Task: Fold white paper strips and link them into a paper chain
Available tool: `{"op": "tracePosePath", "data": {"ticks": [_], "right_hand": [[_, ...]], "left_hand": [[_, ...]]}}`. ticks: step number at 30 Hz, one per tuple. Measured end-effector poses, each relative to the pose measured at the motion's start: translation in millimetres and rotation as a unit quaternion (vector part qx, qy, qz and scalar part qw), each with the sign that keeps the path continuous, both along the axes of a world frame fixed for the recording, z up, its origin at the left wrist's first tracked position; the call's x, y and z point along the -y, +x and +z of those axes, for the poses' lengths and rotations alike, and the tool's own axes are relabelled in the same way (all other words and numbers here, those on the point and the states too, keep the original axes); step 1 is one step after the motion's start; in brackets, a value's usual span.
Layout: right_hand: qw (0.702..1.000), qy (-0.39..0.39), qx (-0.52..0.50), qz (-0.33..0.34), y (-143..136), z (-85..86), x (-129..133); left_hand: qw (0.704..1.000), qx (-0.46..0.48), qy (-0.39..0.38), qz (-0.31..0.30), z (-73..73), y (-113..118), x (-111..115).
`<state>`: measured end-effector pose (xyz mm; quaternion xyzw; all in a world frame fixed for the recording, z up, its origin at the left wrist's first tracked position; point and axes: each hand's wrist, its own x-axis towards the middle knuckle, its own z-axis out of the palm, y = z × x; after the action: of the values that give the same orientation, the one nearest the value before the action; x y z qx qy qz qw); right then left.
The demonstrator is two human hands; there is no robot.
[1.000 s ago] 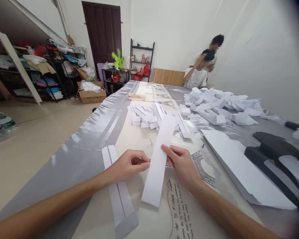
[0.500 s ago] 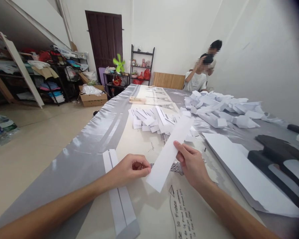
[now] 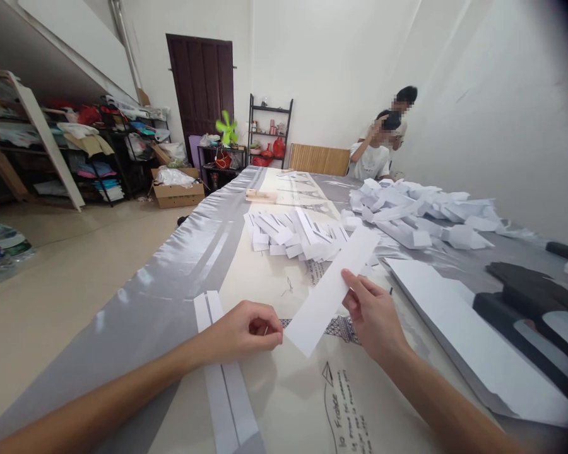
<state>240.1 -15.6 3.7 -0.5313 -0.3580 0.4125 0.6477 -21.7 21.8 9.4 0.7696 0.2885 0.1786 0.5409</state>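
My right hand (image 3: 372, 309) pinches a white paper strip (image 3: 331, 293) by its right edge, holding it slanted above the table. Left of the strip's lower corner, my left hand (image 3: 253, 328) is closed, thumb against fingertips; whatever it may pinch is too small to tell. Under my left forearm lies a long white folded strip (image 3: 231, 397) with a dark line down it. Beyond my hands is a pile of small folded white papers (image 3: 293, 233) on the printed cream cloth (image 3: 284, 391).
A larger heap of folded papers (image 3: 407, 205) lies at the back right. White sheets (image 3: 464, 334) and a black object (image 3: 539, 302) are on the right. A wooden piece (image 3: 261, 196) sits farther back. Two people (image 3: 373, 157) are at the far end, near a bamboo panel (image 3: 319, 159).
My right hand and the paper strip have moved slightly right, away from my left hand. The strip's lower corner now stands a little apart from my left fingertips.
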Motion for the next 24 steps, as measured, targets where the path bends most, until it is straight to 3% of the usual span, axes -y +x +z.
{"op": "tracePosePath", "data": {"ticks": [3, 6, 10, 13, 16, 20, 24], "right_hand": [[1.000, 0.022, -0.007, 0.008, 7.0, 5.4, -3.2], [0.992, -0.010, 0.039, 0.120, 7.2, 11.0, -1.6], [0.939, -0.070, 0.161, 0.295, -9.1, 10.8, 8.3], [0.898, -0.063, 0.236, 0.365, -22.0, 7.0, 14.8], [0.893, -0.061, 0.274, 0.352, -27.9, 4.4, 16.8], [0.918, -0.067, 0.259, 0.291, -30.1, 1.5, 14.5], [0.930, -0.006, 0.292, 0.223, -30.2, -6.3, 11.2]], "left_hand": [[1.000, -0.010, 0.015, 0.006, 1.9, -1.7, -1.6], [0.998, 0.003, 0.039, 0.047, 5.5, -2.3, -4.7], [0.995, 0.010, 0.012, 0.102, 6.5, -4.1, -10.6], [0.993, 0.002, 0.006, 0.117, 6.1, -5.7, -13.8], [0.992, 0.000, 0.005, 0.126, 6.4, -6.9, -15.4], [0.988, -0.001, 0.003, 0.154, 4.8, -8.2, -17.9], [0.984, -0.018, 0.030, 0.176, 1.6, -8.9, -20.1]]}}
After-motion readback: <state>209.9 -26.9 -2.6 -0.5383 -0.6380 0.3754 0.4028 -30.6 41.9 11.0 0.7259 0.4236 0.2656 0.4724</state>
